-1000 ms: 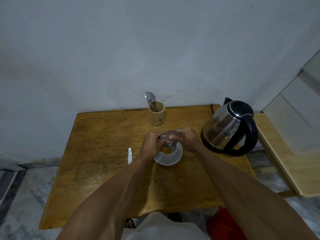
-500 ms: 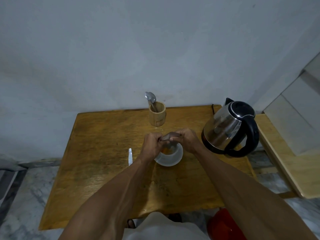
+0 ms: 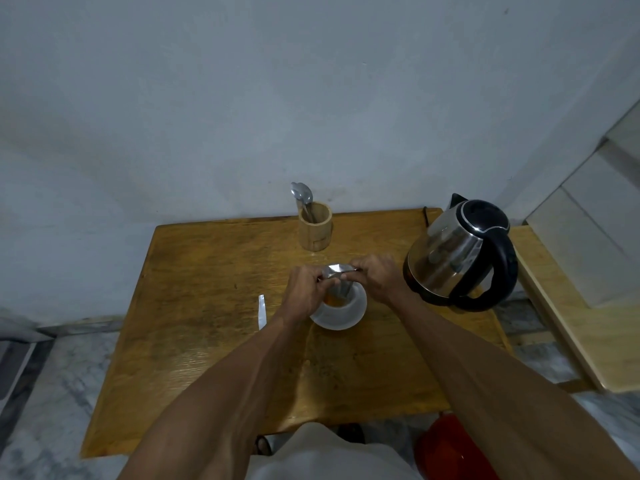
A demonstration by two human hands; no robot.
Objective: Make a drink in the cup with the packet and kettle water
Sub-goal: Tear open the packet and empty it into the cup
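A white cup [image 3: 341,315] stands near the middle of the wooden table [image 3: 207,306], with orange powder visible inside. Right above it, my left hand [image 3: 304,289] and my right hand [image 3: 379,277] both pinch a silvery packet [image 3: 337,271], which hangs down with its lower end inside the cup's mouth. A steel kettle [image 3: 453,254] with a black lid and handle stands on the table to the right of the cup, close to my right hand.
A wooden holder [image 3: 315,226] with a metal spoon [image 3: 302,194] stands at the table's back edge. A thin torn strip of packet [image 3: 262,311] lies left of the cup. A wall is behind; a light wooden bench [image 3: 588,323] is at right; a red object [image 3: 450,448] sits below.
Both hands stay over the cup with the packet; the packet has shifted slightly and now shows more of its shiny top. Kettle and holder are unmoved.
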